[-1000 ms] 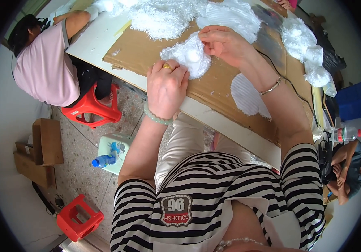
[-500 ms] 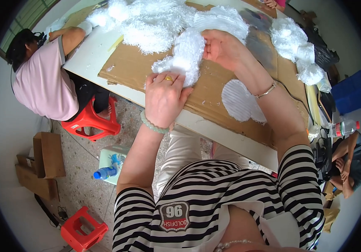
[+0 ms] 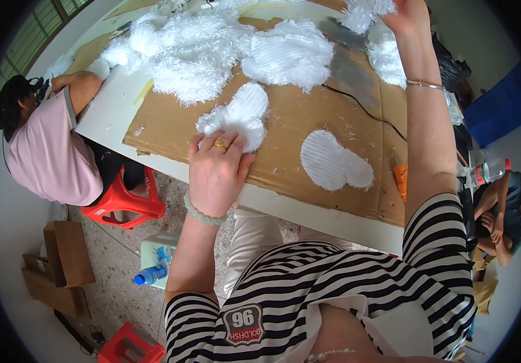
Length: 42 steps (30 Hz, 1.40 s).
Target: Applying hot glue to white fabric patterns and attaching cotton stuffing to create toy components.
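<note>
Since half a second ago the right hand [image 3: 410,15] has left the fluffy piece and stretched far up to the back of the table, while the left hand [image 3: 217,168] has stayed pressed on that piece.

Nearest, the left hand, with a gold ring and a pale green bead bracelet, lies flat with fingers spread a little, palm down on the near end of the white fuzzy peanut-shaped fabric piece [image 3: 236,117]. That piece rests on the brown corrugated cardboard sheet [image 3: 284,130], close to the sheet's near left corner. To the right of it on the same cardboard, apart from it, lies a flat white ribbed fabric cut-out [image 3: 335,162] of like shape, fuzzy side down. An orange-handled tool [image 3: 400,180] sits at the cardboard's near right edge.

Farther back on the cardboard a large heap of white shaggy fabric pieces [image 3: 212,51] spreads across its far left and middle, and a thin black cord [image 3: 363,110] runs over its right part. At the far right corner the right hand, a thin metal bangle on its wrist, closes its fingers on a tuft of white fluff [image 3: 366,12].

Left of the cardboard, a person in a pink shirt [image 3: 45,151] sits on a red plastic stool [image 3: 124,206].
</note>
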Motion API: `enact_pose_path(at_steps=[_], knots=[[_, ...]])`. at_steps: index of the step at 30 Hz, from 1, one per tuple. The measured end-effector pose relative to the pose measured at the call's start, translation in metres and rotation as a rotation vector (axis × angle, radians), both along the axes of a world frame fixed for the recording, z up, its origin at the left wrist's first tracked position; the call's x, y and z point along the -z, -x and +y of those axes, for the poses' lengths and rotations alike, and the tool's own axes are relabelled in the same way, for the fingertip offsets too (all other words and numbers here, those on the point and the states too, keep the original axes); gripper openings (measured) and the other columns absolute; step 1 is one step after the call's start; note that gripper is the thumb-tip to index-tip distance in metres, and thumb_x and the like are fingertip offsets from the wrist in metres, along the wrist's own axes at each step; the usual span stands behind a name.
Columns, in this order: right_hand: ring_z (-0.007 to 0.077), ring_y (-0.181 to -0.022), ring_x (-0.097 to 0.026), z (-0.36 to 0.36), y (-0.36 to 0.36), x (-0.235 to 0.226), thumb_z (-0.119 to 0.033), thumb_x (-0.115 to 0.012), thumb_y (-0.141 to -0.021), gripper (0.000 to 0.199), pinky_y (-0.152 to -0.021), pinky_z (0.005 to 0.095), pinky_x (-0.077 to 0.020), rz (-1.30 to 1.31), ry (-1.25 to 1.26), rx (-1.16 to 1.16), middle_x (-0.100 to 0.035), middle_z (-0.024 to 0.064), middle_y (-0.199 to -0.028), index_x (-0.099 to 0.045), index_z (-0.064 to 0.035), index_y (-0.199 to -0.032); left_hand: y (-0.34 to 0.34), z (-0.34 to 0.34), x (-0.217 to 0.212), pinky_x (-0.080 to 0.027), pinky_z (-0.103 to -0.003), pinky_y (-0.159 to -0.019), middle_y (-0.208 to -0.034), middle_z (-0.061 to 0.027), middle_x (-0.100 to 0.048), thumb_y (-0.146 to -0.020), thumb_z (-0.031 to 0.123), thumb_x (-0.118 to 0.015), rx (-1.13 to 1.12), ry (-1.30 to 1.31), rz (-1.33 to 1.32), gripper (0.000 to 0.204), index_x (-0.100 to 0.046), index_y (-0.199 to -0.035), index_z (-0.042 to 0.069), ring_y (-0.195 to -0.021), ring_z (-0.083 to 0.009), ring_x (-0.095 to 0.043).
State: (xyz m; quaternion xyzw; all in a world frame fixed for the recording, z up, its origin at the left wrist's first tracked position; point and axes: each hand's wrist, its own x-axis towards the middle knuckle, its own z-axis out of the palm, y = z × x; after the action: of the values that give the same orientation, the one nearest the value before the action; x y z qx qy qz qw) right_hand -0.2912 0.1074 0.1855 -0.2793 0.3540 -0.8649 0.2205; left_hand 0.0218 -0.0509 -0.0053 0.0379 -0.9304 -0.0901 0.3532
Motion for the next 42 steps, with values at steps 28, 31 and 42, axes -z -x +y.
enact_pose_path(at_steps=[28,31,42], knots=[[0.0092,-0.068,-0.050,-0.078,-0.153,0.131,-0.016,-0.066,-0.084,0.012,-0.062,0.0247,-0.0408,1.114,-0.993,-0.358,-0.056,-0.0016,-0.076,-0.061,-0.0050,-0.084,-0.042,-0.037,0.028,-0.045,-0.038,-0.074,-0.079,-0.0080,-0.064,-0.071,0.002,-0.068,-0.255,-0.149,0.207,0.016,-0.068,-0.085,0.006,-0.079,-0.0287,-0.059],[0.0055,-0.072,-0.051,-0.073,-0.135,0.130,-0.016,-0.065,-0.087,0.012,-0.066,0.0227,-0.0415,0.834,-0.942,-0.401,-0.060,-0.0045,-0.081,-0.064,-0.0048,-0.088,-0.048,-0.040,0.030,-0.046,-0.038,-0.073,-0.077,-0.0088,-0.065,-0.071,0.001,-0.067,-0.273,-0.167,0.219,0.015,-0.068,-0.085,0.006,-0.077,-0.0290,-0.059],[0.0070,-0.077,-0.055,-0.063,-0.109,0.135,-0.016,-0.061,-0.091,0.010,-0.073,0.0239,-0.0452,0.251,-0.627,-0.248,-0.061,-0.0020,-0.085,-0.063,-0.0069,-0.095,-0.050,-0.037,0.026,-0.045,-0.038,-0.079,-0.087,-0.0103,-0.064,-0.073,0.006,-0.069,-0.411,-0.257,0.312,0.020,-0.067,-0.093,0.006,-0.086,-0.0301,-0.058]])
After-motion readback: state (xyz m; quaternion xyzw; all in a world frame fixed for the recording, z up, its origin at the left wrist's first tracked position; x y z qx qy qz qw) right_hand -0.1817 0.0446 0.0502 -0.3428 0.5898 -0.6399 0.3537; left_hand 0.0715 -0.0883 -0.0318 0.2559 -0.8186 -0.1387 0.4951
